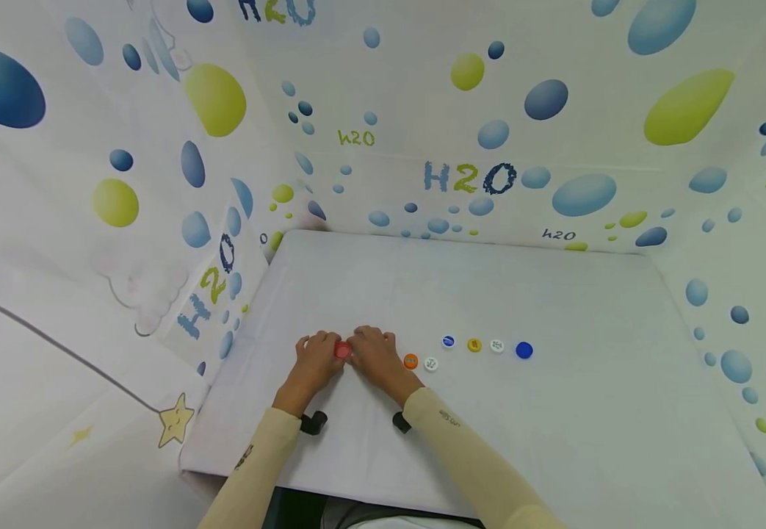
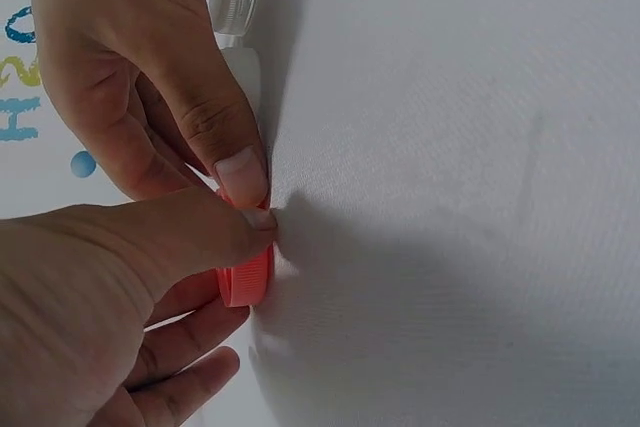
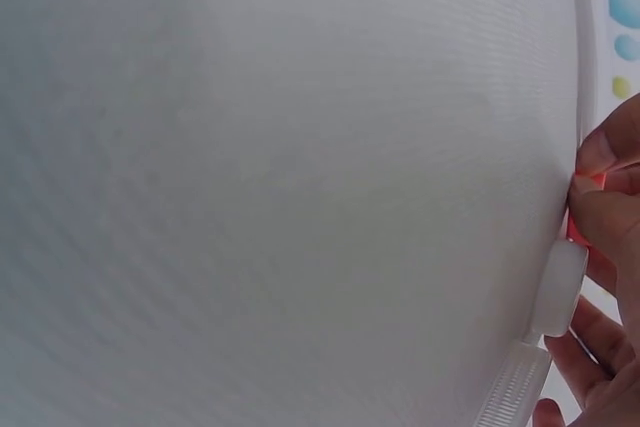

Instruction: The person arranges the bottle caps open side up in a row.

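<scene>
A red bottle cap (image 1: 343,350) lies between the two hands at the left part of the table. My left hand (image 1: 317,361) pinches the cap, its thumb across the near face in the left wrist view, where the cap's ribbed red side (image 2: 246,282) shows. From the other side, my right hand (image 1: 377,358) also pinches it, the two thumbtips meeting over it. Only slivers of red show in the right wrist view, between the fingers. Just beside the right hand there stand a white cap (image 3: 560,289) and a clear ribbed one (image 3: 515,385).
Right of the hands lie an orange disc (image 1: 410,361) and a white disc (image 1: 431,364). Farther right, a row holds a blue-and-white disc (image 1: 448,342), a yellow one (image 1: 474,344), another white one (image 1: 497,346) and a blue one (image 1: 524,350). White cloth covers the table (image 1: 587,411); patterned walls surround it.
</scene>
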`<state>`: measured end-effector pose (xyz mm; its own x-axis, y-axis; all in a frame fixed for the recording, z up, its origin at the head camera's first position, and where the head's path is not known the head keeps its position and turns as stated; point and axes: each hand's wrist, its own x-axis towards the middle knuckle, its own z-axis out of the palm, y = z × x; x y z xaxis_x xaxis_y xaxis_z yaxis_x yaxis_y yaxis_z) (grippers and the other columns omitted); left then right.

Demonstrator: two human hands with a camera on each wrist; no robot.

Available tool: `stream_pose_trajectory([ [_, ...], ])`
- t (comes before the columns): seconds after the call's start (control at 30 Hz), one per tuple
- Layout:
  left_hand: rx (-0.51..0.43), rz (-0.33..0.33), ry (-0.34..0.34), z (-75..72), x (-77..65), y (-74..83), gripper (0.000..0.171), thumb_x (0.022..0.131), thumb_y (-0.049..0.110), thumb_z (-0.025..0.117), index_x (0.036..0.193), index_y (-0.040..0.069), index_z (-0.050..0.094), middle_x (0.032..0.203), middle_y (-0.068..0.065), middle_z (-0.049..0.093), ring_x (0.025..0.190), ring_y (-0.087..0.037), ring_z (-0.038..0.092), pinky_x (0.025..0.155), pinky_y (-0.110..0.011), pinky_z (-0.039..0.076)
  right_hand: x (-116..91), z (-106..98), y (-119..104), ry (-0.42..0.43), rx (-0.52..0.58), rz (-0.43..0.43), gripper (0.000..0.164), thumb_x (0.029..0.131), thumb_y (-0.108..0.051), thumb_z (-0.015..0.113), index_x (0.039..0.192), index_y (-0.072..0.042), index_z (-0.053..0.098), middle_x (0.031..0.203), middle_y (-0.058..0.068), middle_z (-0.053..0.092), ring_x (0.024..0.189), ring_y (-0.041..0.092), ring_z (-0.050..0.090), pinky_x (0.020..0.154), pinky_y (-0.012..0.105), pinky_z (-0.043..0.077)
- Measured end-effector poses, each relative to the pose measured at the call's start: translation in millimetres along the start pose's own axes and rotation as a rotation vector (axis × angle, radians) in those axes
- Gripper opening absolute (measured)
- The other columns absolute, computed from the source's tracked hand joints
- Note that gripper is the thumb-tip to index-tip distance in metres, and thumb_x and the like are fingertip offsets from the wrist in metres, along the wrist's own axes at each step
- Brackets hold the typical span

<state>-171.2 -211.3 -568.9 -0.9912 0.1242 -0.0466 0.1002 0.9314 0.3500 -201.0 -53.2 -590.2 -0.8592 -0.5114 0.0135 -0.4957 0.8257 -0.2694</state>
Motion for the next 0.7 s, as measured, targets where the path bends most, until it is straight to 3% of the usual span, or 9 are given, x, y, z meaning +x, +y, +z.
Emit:
stream_pose_trajectory([
  [0.27, 0.006, 0.006, 0.011, -0.8, -0.6, -1.5, 0.046, 0.092, 0.015, 0.082, 0.129, -0.002, 0.063, 0.123, -0.022, 0.066, 0.122, -0.038, 0.061, 0.114, -0.070, 0.030, -0.5, -0.5, -0.2, -0.018, 0.010, 0.013, 0.040, 0.102, -0.038, 0.071, 0.139, -0.022, 0.066, 0.150, 0.002, 0.058, 0.141, 0.023, 0.051, 0.108, 0.050, 0.043],
  [0.5, -0.040, -0.011, -0.029, 1.3, 1.0, -0.1, 0.057, 0.091, 0.014, 0.081, 0.139, -0.004, 0.057, 0.133, -0.025, 0.061, 0.128, -0.040, 0.057, 0.116, -0.068, 0.028, -3.1, -3.3, 2.3, -0.020, 0.031, 0.021, 0.045, 0.101, -0.039, 0.072, 0.141, -0.020, 0.064, 0.153, 0.004, 0.056, 0.145, 0.025, 0.048, 0.109, 0.052, 0.042],
  [0.7, -0.073, 0.002, -0.026, 2.8, 2.8, 2.5, 0.061, 0.091, 0.015, 0.083, 0.142, -0.005, 0.055, 0.138, -0.027, 0.058, 0.131, -0.040, 0.055, 0.116, -0.066, 0.029, -6.5, -2.2, 7.7, 0.009, 0.032, 0.022, 0.052, 0.099, -0.041, 0.074, 0.145, -0.020, 0.062, 0.155, 0.004, 0.054, 0.145, 0.026, 0.047, 0.107, 0.052, 0.042],
])
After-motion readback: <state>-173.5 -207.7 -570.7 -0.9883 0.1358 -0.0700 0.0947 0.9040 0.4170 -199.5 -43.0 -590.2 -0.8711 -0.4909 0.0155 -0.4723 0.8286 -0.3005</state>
